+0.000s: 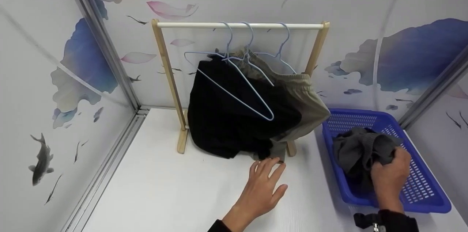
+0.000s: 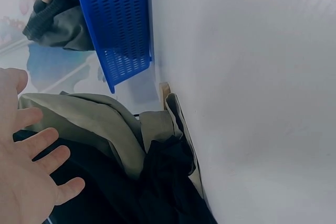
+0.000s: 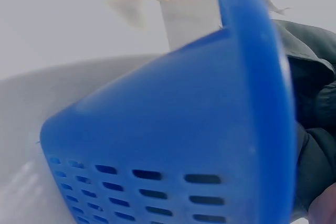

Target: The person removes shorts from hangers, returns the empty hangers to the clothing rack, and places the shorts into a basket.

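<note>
Our right hand [image 1: 392,174] at four o'clock pinches a grey garment [image 1: 351,150], likely soft, light, best held by its ribbed band [image 1: 369,145], our left hand [image 1: 260,191] spread at six.

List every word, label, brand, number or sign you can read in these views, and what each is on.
None: no text can be read in any view.
The gray garment, black garment, hangers and blue basket show no lettering.
The wall shows printed pictures, such as a fish, without readable words.
</note>
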Available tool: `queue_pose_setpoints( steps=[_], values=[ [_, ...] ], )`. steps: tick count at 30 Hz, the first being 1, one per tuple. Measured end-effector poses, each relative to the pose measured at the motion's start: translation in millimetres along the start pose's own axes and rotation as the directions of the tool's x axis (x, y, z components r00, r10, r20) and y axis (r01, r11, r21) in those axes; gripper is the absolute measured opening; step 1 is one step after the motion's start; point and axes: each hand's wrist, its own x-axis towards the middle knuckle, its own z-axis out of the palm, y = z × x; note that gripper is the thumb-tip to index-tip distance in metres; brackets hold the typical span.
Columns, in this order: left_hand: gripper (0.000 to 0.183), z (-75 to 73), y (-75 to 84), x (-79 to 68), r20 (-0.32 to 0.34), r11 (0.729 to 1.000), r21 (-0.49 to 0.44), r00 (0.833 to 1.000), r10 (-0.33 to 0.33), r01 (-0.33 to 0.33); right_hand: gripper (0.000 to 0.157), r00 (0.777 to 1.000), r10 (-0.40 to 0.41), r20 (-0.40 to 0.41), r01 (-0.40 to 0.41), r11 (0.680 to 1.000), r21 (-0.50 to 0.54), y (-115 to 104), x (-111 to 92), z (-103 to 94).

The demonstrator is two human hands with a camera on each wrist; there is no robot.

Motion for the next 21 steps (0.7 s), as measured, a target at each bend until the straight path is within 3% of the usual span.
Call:
queue_pose_setpoints(
  steps=[9,14,17,21],
  values=[
    [0.046,1.7,0.5,-1.8,0.012,1.000,-0.011,1.000,0.003,-0.003,0.043,0.991,-0.084,0.106,0.089,0.995,-0.044,10.6,-10.8,5.1],
    [0.046,2.0,1.6,-2.1,0.025,1.000,-0.001,1.000,0.006,-0.006,0.048,0.969,-0.030,0.245,0.058,0.992,-0.108,13.0,-15.5,3.4],
    [0.047,3.1,2.2,-2.5,0.043,1.000,0.005,0.999,0.003,-0.004,0.055,0.928,0.057,0.369,0.012,0.983,-0.183,13.1,-14.0,1.4],
    [0.047,6.6,2.3,-3.3,0.061,1.000,0.013,0.998,0.007,-0.008,0.063,0.843,0.177,0.508,-0.031,0.958,-0.284,12.4,-9.1,0.6]
  ],
)
